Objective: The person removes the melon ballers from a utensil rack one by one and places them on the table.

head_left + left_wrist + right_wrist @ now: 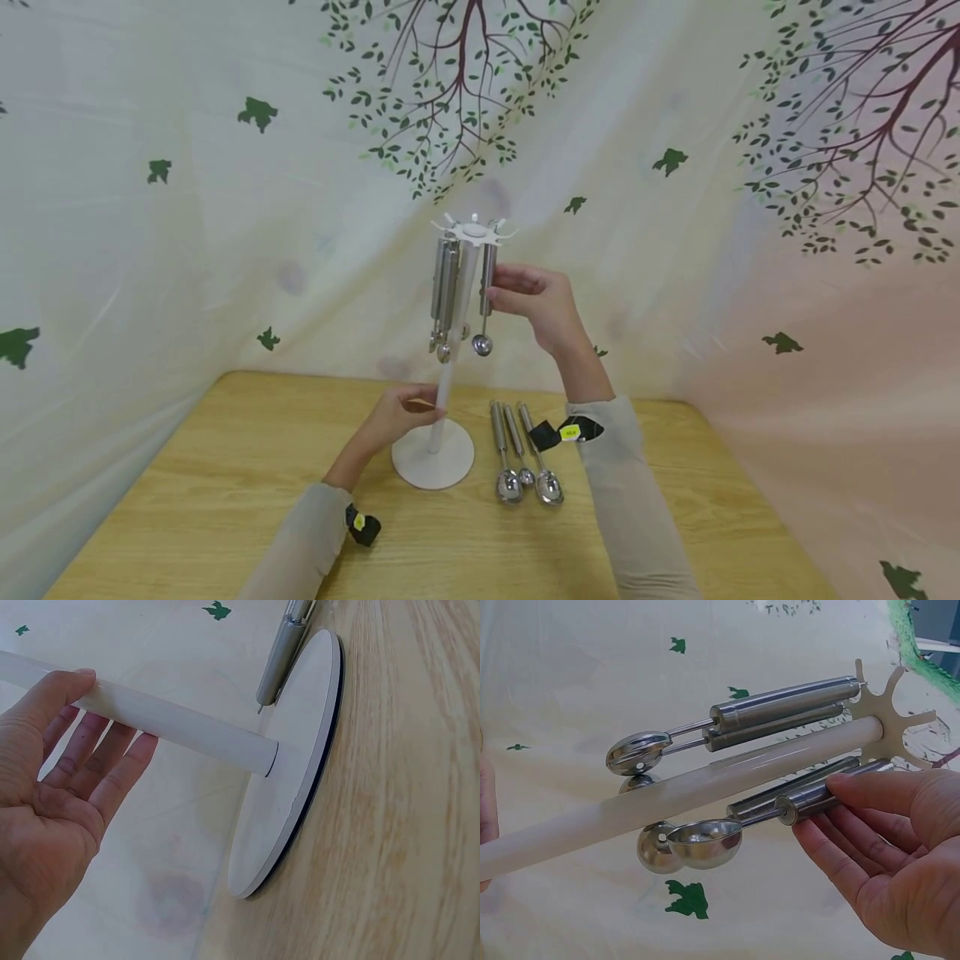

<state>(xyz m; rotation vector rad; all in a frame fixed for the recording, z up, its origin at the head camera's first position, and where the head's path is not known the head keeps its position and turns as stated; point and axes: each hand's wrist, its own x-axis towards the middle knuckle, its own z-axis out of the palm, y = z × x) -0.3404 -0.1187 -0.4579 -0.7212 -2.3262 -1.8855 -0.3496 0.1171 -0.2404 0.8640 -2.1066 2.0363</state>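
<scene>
A white utensil stand (432,446) rises from a round base, with a ring of hooks (474,232) at its top. My left hand (397,414) holds its pole (187,735) low down, thumb on one side and fingers on the other. High on the stand, my right hand (551,308) pinches the steel handle of a melon baller (709,844) with a small round bowl. That handle hangs close under the hooks. Several other steel scoops (447,287) hang around the pole; one has a ridged oval bowl (637,752), and another bowl (658,847) has a small hole.
Three steel scoops (508,487) lie side by side on the wooden table (217,500), right of the base and below my right forearm. Behind the table hangs a pale cloth (187,250) printed with branches and green leaves.
</scene>
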